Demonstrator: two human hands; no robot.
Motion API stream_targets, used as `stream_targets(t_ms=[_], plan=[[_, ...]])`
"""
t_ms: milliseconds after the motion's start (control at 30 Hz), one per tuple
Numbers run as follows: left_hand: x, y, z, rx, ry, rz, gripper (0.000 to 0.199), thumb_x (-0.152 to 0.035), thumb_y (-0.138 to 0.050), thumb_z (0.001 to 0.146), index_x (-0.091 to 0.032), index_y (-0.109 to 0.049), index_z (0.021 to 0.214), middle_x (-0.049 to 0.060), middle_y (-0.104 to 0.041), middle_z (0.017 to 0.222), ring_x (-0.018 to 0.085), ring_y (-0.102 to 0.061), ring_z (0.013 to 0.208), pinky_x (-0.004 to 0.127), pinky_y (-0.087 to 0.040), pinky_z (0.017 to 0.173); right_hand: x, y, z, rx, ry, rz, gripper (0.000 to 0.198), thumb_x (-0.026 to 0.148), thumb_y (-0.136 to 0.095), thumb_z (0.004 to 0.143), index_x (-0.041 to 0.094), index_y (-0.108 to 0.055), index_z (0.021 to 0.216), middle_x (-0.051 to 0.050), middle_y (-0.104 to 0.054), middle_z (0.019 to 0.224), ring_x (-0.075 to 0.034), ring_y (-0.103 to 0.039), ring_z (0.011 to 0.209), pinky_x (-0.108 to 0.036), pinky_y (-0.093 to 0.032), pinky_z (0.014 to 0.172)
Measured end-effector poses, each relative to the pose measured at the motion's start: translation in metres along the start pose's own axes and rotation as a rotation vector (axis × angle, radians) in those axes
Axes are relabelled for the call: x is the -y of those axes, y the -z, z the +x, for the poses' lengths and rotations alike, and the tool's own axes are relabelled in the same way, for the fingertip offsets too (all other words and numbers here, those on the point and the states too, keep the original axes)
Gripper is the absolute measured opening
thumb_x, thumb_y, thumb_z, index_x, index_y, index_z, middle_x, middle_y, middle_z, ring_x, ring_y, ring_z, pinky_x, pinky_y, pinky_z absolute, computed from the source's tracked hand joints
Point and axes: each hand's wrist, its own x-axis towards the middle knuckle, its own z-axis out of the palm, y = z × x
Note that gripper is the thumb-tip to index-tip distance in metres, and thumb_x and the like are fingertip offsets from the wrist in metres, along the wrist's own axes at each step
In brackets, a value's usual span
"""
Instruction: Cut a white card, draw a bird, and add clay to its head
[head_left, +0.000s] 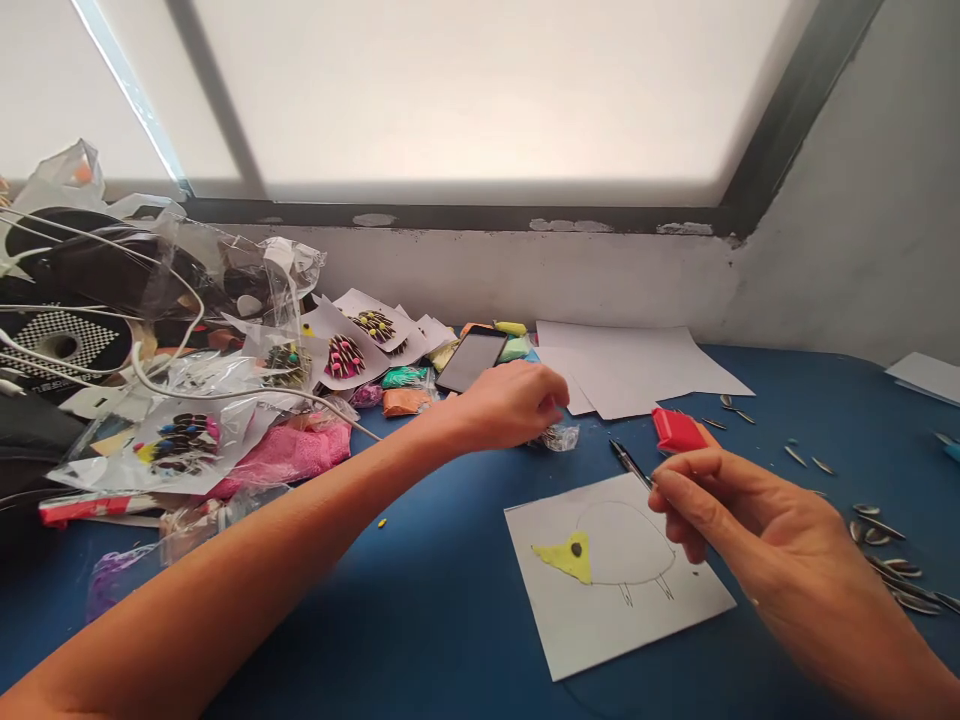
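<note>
My left hand (517, 402) reaches across the table with its fingers curled closed. A small crumpled clear packet (559, 437) lies just below those fingertips; whether they touch it I cannot tell. Thumb and fingers of my right hand (750, 530) are pinched together over the right edge of a white sheet (570, 640); anything held there is too small to make out. The sheet bears a pencil-outlined animal with legs. Yellow clay (564, 562) fills its pointed head, with a dark round eye on it. A black pen (628, 460) lies behind the right fingertips.
A red clay packet (679, 430) is beyond my right hand. Striped seeds (904, 568) lie scattered at right. Blank paper (637, 365) rests by the wall. A phone (474, 358), coloured clay packets, finished seed pictures (345, 355), a pink cloth (300, 450) and a white cable crowd the left.
</note>
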Motion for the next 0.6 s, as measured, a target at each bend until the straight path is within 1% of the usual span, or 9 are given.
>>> stream_targets(t_ms=[33,100,167,267,333,400,467,500,600], plan=[[0.007,-0.001,0.001,0.025,-0.023,0.112,0.024,-0.023,-0.060,0.084,-0.019,-0.070,0.105,0.007,-0.070,0.106,0.023,-0.062,0.099,0.028,-0.044,0.076,0.001,-0.001,0.000,0.006,-0.012,0.006,0.034,0.058,-0.072,0.064,0.025,-0.072,0.063,-0.001,-0.057,0.050,-0.013,-0.053,0.046,-0.021,-0.048,0.042],[0.016,-0.005,0.002,0.107,-0.073,0.240,0.032,-0.021,-0.062,0.081,-0.019,-0.068,0.112,0.007,-0.069,0.111,0.025,-0.060,0.107,0.029,-0.043,0.080,0.000,-0.002,0.000,0.019,-0.044,0.013,0.032,0.055,-0.076,0.059,0.024,-0.072,0.063,-0.001,-0.058,0.049,-0.012,-0.052,0.044,-0.021,-0.047,0.040],[0.020,-0.011,0.003,0.143,-0.110,0.293,0.030,-0.019,-0.063,0.079,-0.017,-0.068,0.109,0.008,-0.067,0.107,0.024,-0.059,0.105,0.029,-0.043,0.083,-0.003,-0.002,0.000,0.030,-0.072,0.012,0.031,0.053,-0.079,0.056,0.024,-0.072,0.064,-0.001,-0.059,0.049,-0.012,-0.050,0.044,-0.021,-0.045,0.039],[0.017,-0.016,0.004,0.099,-0.124,0.288,0.024,-0.020,-0.066,0.076,-0.014,-0.069,0.100,0.010,-0.063,0.102,0.024,-0.057,0.100,0.031,-0.043,0.084,-0.012,0.001,0.004,0.034,-0.088,-0.015,0.032,0.055,-0.077,0.060,0.025,-0.072,0.069,0.000,-0.060,0.052,-0.013,-0.053,0.049,-0.020,-0.046,0.042],[0.012,-0.015,0.004,0.034,-0.128,0.210,0.023,-0.019,-0.066,0.076,-0.014,-0.069,0.097,0.010,-0.060,0.100,0.023,-0.056,0.098,0.031,-0.044,0.083,-0.017,0.004,0.006,0.025,-0.092,-0.030,0.036,0.059,-0.075,0.062,0.025,-0.072,0.071,0.000,-0.060,0.054,-0.013,-0.054,0.050,-0.022,-0.048,0.045],[0.006,-0.013,0.003,-0.032,-0.154,0.065,0.023,-0.019,-0.064,0.076,-0.014,-0.067,0.098,0.009,-0.058,0.101,0.020,-0.056,0.095,0.028,-0.045,0.081,-0.020,0.007,0.008,0.019,-0.101,-0.025,0.040,0.063,-0.072,0.065,0.024,-0.072,0.072,0.000,-0.061,0.056,-0.013,-0.053,0.049,-0.023,-0.049,0.047],[-0.002,-0.010,0.001,-0.068,-0.183,-0.094,0.024,-0.019,-0.064,0.075,-0.014,-0.064,0.099,0.007,-0.058,0.101,0.017,-0.055,0.090,0.025,-0.045,0.077,-0.020,0.008,0.009,0.014,-0.111,-0.013,0.044,0.067,-0.068,0.069,0.023,-0.071,0.074,-0.001,-0.063,0.058,-0.013,-0.054,0.050,-0.024,-0.050,0.049],[-0.006,-0.009,0.000,-0.067,-0.184,-0.157,0.022,-0.018,-0.063,0.074,-0.014,-0.062,0.096,0.005,-0.059,0.097,0.015,-0.055,0.086,0.024,-0.044,0.074,-0.020,0.009,0.009,0.011,-0.109,-0.008,0.045,0.068,-0.067,0.070,0.023,-0.071,0.075,-0.001,-0.064,0.059,-0.013,-0.054,0.050,-0.024,-0.049,0.049],[-0.016,-0.007,-0.004,0.001,-0.164,-0.316,0.019,-0.017,-0.064,0.074,-0.015,-0.059,0.092,0.000,-0.061,0.084,0.012,-0.053,0.074,0.023,-0.041,0.066,-0.018,0.008,0.008,-0.005,-0.097,-0.006,0.044,0.067,-0.069,0.067,0.023,-0.069,0.074,0.000,-0.061,0.056,-0.012,-0.052,0.049,-0.023,-0.047,0.047]])
